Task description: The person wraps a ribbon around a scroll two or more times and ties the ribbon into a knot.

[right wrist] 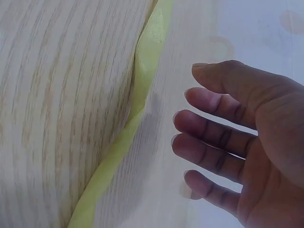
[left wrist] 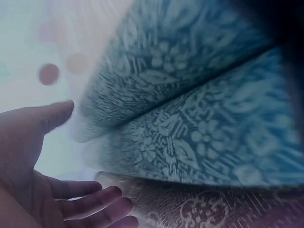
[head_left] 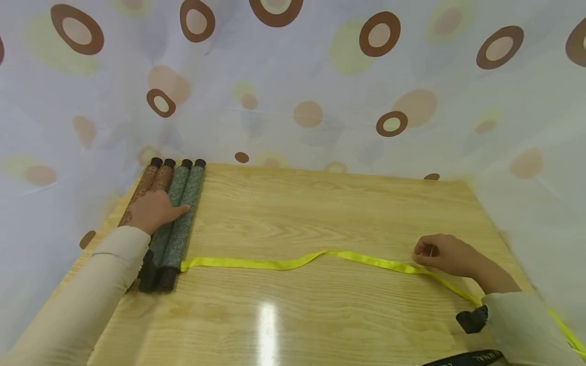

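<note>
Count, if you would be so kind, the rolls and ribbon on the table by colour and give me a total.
Brown rolls: 2
Green-grey rolls: 2
Yellow ribbon: 1, taking the stretches on either side of the right sleeve as one piece
Total: 5

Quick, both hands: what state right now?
Left hand: open, over the patterned green and brown cylindrical rolls; contact unclear.
Right hand: open, fingers loosely curled, holding nothing, near the flat yellow ribbon.
</note>
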`<state>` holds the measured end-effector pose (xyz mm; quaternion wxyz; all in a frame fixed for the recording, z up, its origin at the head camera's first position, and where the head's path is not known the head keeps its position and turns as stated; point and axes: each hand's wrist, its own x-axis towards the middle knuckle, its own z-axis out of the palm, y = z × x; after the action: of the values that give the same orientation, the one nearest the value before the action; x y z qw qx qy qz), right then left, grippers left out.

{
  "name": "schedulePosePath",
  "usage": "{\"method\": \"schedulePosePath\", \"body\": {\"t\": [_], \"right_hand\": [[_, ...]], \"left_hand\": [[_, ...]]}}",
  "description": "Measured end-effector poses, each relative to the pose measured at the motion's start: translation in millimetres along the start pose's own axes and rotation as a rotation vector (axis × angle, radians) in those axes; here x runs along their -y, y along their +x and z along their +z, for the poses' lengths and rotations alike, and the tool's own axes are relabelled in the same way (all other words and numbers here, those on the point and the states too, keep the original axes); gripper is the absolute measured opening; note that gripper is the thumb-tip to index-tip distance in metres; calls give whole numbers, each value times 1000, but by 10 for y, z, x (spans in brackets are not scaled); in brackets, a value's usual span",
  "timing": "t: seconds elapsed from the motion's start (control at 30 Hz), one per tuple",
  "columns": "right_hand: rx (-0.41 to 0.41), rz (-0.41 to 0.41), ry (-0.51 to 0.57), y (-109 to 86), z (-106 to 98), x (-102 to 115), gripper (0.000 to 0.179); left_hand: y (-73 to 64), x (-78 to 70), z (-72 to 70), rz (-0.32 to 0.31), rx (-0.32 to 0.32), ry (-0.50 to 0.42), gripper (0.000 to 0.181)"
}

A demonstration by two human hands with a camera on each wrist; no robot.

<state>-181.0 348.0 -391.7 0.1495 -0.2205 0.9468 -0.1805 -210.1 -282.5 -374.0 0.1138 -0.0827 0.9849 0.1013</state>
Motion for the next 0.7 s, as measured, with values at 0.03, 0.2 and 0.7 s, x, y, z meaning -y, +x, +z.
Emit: {"method": "schedulePosePath", "body": {"t": [0.03, 0.2, 0.7], "right_hand": [[3, 2, 4, -1, 1, 2, 11], [6, 20, -5, -48, 44, -30, 14], [-5, 33, 4, -149, 139, -130, 11]], "left_hand": [[44, 17, 4, -12, 20, 4, 57], [217, 12, 38, -45, 95, -6, 59], [374, -124, 77, -112, 81, -31, 53]]}}
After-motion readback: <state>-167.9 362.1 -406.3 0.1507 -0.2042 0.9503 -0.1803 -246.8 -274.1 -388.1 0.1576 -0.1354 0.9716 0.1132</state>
